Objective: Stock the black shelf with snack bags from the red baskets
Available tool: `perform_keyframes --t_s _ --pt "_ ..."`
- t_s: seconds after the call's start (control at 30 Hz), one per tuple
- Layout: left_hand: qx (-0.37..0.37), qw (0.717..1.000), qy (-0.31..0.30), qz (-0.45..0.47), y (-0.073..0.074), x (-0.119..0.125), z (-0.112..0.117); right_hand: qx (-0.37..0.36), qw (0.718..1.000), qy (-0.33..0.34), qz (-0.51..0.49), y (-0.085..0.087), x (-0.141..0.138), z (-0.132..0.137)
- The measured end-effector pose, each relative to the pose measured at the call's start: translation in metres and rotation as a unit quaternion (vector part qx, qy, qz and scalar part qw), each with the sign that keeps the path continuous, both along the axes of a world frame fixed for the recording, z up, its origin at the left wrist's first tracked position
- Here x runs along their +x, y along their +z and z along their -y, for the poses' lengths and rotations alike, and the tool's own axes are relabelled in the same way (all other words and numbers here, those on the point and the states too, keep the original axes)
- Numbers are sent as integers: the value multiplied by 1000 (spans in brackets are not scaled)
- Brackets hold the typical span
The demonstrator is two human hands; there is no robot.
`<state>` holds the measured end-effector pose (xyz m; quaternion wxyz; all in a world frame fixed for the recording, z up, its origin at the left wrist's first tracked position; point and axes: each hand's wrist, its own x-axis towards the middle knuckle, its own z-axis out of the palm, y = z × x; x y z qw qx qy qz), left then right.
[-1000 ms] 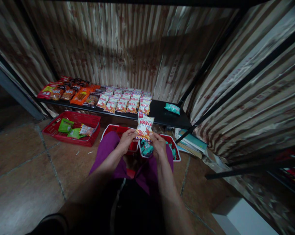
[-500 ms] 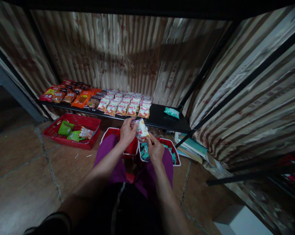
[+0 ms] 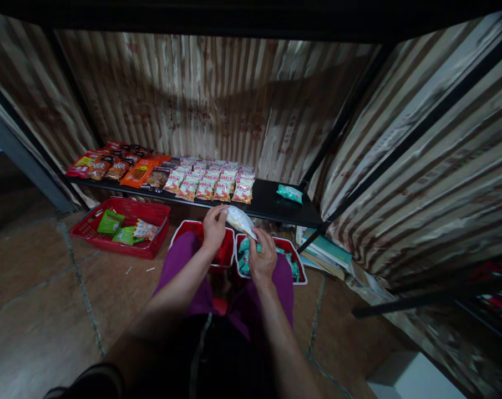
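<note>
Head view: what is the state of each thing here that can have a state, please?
snack packet, held tilted between both hands
left hand, shut on the packet's upper end
right hand, shut on its lower end
shelf packets, lying in rows on the black shelf
teal packet, lying alone on the shelf
red basket, on the floor, holding green packets

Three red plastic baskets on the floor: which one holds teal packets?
The rightmost red plastic basket, beneath the right hand holding a white packet; the far-left basket holds green packets, the middle basket shows none.
</note>
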<state>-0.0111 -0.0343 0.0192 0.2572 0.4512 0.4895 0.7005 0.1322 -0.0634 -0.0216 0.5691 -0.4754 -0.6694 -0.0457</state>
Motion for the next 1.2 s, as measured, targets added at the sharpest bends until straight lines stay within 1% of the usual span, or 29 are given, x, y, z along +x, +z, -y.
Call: perform_keyframes --t_s 0.07,0.1,0.17,0.2,0.27,0.37,0.43,0.5,0.53,0.57,0.6,0.63,0.67,0.73,0.77,0.8,0.83,0.9,0.97,1.0,1.07,1.2 --pt "-13 992 -31 118 -2 1 -3 22 1000 4 -2 3 -2 2" --pt "-23 981 -62 181 -3 2 -4 32 999 4 3 4 -2 3" --pt "-40 947 -130 291 -3 2 -5 49 999 3 21 3 -4 5" --pt "-45 929 -154 332 -2 2 -6 55 998 1 31 2 -5 5" --pt "-51 902 -176 390 -2 1 -6 65 997 5 46 -1 -9 7" --pt "-46 882 -185 432 -1 -2 -6 80 995 19 53 -6 -14 11" --pt "-32 878 -198 434 -1 -4 -6 75 995 29 52 -8 -16 15" --pt "-13 879 -209 429 -1 -7 -5 53 997 36 32 -9 -17 19" --pt "-4 880 -213 424 -2 -9 -5 36 999 41 4 -9 -17 21" --pt "5 883 -215 418 -2 -10 -5 14 998 45 -44 -9 -17 21" --pt "12 886 -219 409 -3 -12 -4 -15 992 49 -115 -9 -17 20" --pt "19 889 -223 400 -4 -14 -4 -50 976 57 -202 -10 -16 18" --pt "23 892 -227 391 -5 -15 -3 -92 949 70 -294 -10 -16 16" --pt "25 895 -235 378 -9 -16 -1 -176 871 107 -447 -11 -16 9" --pt "23 896 -237 376 -11 -16 0 -208 833 128 -496 -11 -16 6" --pt "17 896 -239 375 -12 -15 1 -230 804 147 -529 -12 -16 4" --pt "10 895 -241 375 -14 -15 3 -242 783 160 -550 -13 -16 2" --pt "-4 894 -249 373 -15 -16 6 -244 759 161 -582 -15 -16 0" --pt "-19 897 -261 355 -14 -18 9 -239 749 141 -601 -18 -15 0" --pt "-26 902 -265 340 -13 -20 10 -236 751 129 -603 -19 -14 0" --pt "-46 914 -260 307 -11 -22 11 -229 767 110 -589 -21 -12 -1" --pt "-96 939 -201 264 -11 -22 4 -230 802 100 -542 -29 -9 -3"
